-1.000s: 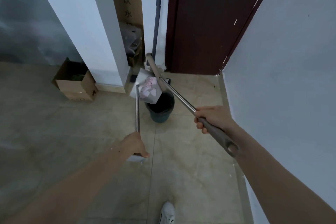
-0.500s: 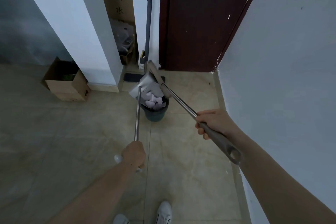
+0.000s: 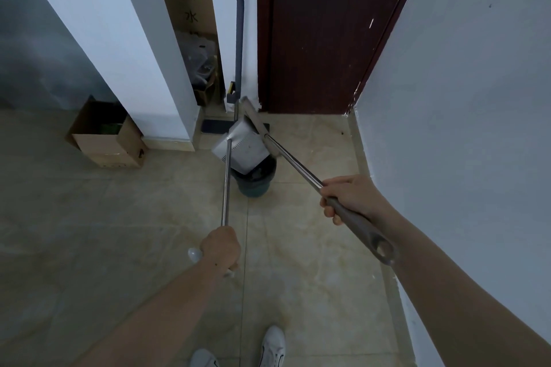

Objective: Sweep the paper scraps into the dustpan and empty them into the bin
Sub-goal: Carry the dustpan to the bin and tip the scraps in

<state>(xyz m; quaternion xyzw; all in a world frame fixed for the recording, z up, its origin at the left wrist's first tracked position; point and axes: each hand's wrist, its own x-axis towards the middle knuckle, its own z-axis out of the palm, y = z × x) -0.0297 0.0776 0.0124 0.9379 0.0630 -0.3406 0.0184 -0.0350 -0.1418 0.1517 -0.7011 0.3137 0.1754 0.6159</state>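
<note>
Now we hold the dustpan (image 3: 243, 147) tipped over the bin (image 3: 255, 180), our left hand (image 3: 220, 247) wrapped tight on its pole, ahead of those fingers; our right hand (image 3: 348, 198) is clenched on the broom (image 3: 298, 164) handle, its head against the pan.

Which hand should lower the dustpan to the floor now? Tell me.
Left. The left hand grips the dustpan pole, with the pan tipped over the bin. The right hand is closed on the broom handle.
</note>
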